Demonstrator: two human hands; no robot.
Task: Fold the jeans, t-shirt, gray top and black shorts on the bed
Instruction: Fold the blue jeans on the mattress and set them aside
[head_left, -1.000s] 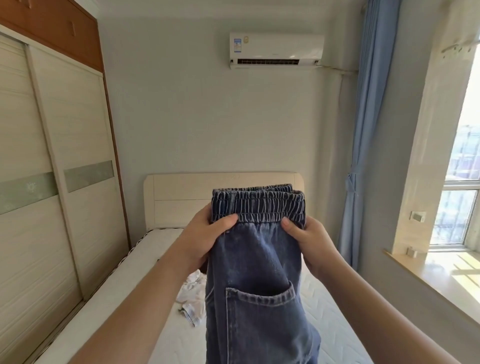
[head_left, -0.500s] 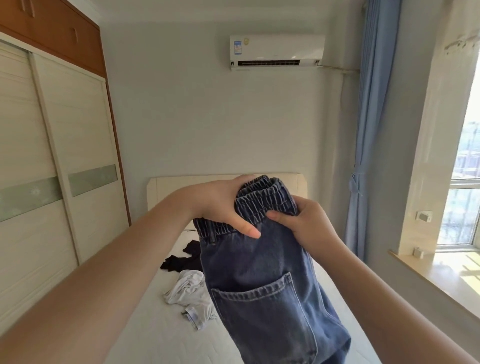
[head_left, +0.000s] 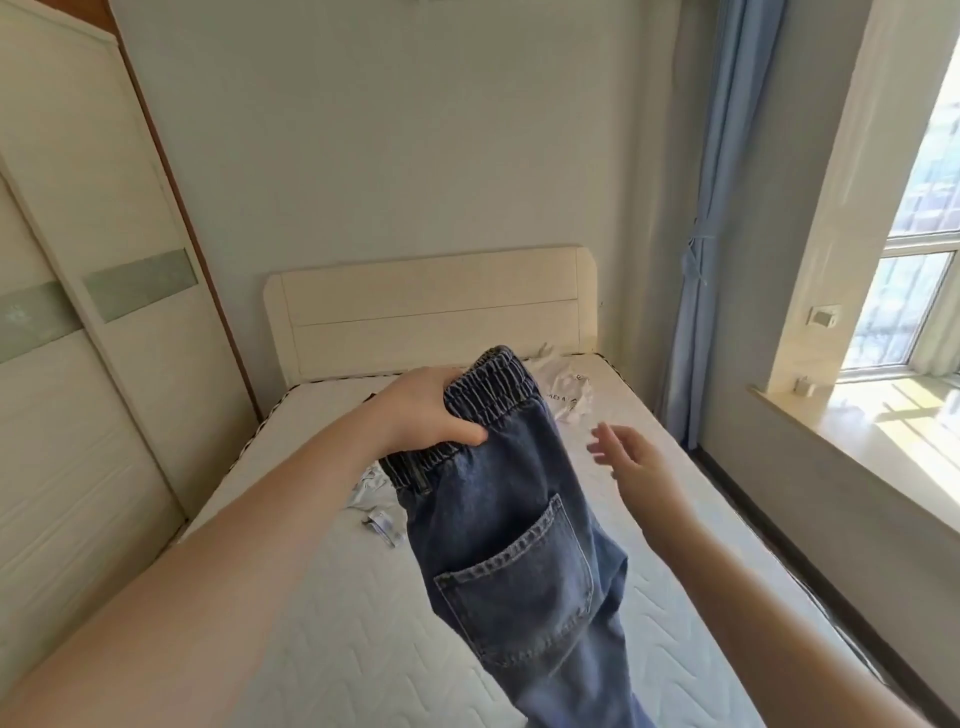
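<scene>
The left hand (head_left: 426, 410) grips the jeans (head_left: 511, 519) at the elastic waistband, holding them up over the bed (head_left: 322, 623) with the legs hanging down. The right hand (head_left: 631, 457) hovers just beside the jeans, fingers spread, holding nothing.
</scene>
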